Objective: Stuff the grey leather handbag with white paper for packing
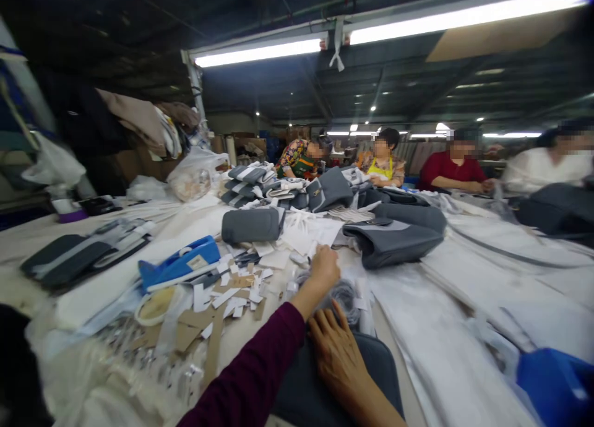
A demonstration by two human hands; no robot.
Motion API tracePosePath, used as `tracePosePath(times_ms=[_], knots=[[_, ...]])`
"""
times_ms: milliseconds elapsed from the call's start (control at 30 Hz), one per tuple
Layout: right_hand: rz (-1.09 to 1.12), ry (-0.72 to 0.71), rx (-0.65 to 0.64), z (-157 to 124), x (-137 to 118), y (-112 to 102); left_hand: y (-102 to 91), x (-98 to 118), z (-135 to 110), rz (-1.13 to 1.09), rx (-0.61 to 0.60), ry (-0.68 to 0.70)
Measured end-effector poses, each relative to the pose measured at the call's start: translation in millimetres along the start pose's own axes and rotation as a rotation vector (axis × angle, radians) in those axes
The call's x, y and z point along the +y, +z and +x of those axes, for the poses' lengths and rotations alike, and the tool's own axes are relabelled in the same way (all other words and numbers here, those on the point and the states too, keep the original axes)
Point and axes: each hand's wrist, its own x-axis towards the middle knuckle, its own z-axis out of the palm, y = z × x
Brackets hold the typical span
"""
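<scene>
My left hand [325, 267], at the end of a purple sleeve, reaches forward with its fingers closed in a pinch. What they hold, if anything, is hidden. Just below it lie coils of grey cord [344, 294], partly covered by the hand and wrist. My right hand [338, 346] rests flat, fingers stretched, on a dark grey padded piece [381, 360] with rounded corners. White paper sheets [320, 229] spread beyond my left hand, and a dark grey bag [394, 235] lies to their right.
Left of my arms are a blue tape dispenser [180, 261], scattered paper and cardboard strips [232, 291] and a tape roll [156, 304]. Grey sewn pieces [253, 224] pile up ahead. A blue object [554, 380] stands at lower right. Several people sit across the table.
</scene>
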Motion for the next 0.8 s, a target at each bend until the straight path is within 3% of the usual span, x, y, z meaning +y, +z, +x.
tracePosePath(times_ms=[100, 233, 367, 467, 533, 600, 667, 733, 800], knots=[[0.055, -0.035, 0.053, -2, 3, 10, 20.9, 4, 23, -0.137, -0.017, -0.02], [0.12, -0.073, 0.118, -1, 9, 16, 43.1, -13, 35, -0.271, 0.028, -0.091], [0.184, -0.037, 0.117, 17, 17, 5, 53.6, -26, 32, -0.379, 0.059, -0.068], [0.203, -0.039, 0.101, 46, 17, -11, 55.0, -31, 34, -0.525, 0.108, -0.092], [0.303, -0.094, -0.026, 72, 14, -21, 54.8, -35, 37, -0.59, 0.143, -0.135], [0.52, -0.145, -0.28, 101, 8, -28, 54.8, -36, 37, -0.598, 0.159, -0.162], [0.701, -0.103, -0.473, 131, -1, -27, 55.1, -34, 35, -0.597, 0.162, -0.16], [0.706, -0.014, -0.495, 159, -13, -14, 55.2, -31, 31, -0.582, 0.147, -0.136], [0.547, 0.056, -0.445, 182, -27, 10, 55.2, -29, 28, -0.565, 0.125, -0.118]])
